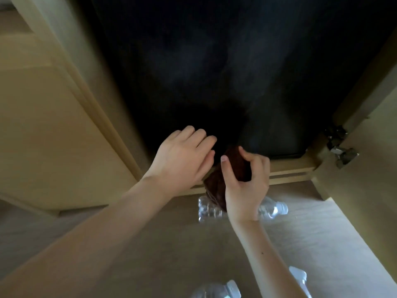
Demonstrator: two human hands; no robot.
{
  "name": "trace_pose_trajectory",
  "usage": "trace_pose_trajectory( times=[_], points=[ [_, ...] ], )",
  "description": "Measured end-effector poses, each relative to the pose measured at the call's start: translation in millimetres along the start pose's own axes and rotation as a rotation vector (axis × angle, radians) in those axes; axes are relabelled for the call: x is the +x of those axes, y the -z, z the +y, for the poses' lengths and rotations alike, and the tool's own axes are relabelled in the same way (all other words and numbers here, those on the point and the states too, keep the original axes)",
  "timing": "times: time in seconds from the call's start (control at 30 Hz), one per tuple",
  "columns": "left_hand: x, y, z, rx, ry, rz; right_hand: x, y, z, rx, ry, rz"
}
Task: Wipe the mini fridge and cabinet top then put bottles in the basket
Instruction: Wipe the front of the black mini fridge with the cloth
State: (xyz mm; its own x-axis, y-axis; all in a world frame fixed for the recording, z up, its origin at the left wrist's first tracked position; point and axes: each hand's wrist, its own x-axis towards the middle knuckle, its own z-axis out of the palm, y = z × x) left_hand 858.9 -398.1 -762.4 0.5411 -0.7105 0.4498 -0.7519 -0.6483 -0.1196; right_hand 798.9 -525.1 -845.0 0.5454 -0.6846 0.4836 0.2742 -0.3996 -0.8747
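Mini fridge (214, 72) stands dark inside the open cabinet (290, 166). Right hand (245, 190) pinches a bunched brown cloth (234, 164), probably readying to wipe the fridge front; left hand (182, 155) hovers beside it, fingers loose and open.

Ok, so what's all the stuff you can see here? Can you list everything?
mini fridge: one, black, inside the cabinet, upper middle
cabinet: one, light wood, around the fridge
hinge: one, silver, right of the fridge
cloth: one, dark brown, by the fridge's lower edge
bottles: three, clear, lying on the wood surface; one beneath the right hand, two at the bottom edge
left hand: one, fingers relaxed, beside the cloth
right hand: one, fingers gripping the cloth
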Motion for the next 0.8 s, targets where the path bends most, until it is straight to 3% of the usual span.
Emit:
trace_pose_trajectory(
  times=[0.2,0.37,0.53,0.8],
  points=[
    [-53,16,23,-0.140,0.275,-0.143,-27,23,-35,-0.121,-0.133,-0.123],
    [-90,93,39,-0.229,0.490,-0.288,-29,61,-119,-0.219,-0.277,-0.277],
    [-80,232,49,-0.259,0.577,-0.316,10,85,-245,-0.218,-0.393,-0.370],
    [28,501,45,-0.324,0.658,-0.217,122,117,-511,-0.260,-0.277,-0.506]
  ],
)
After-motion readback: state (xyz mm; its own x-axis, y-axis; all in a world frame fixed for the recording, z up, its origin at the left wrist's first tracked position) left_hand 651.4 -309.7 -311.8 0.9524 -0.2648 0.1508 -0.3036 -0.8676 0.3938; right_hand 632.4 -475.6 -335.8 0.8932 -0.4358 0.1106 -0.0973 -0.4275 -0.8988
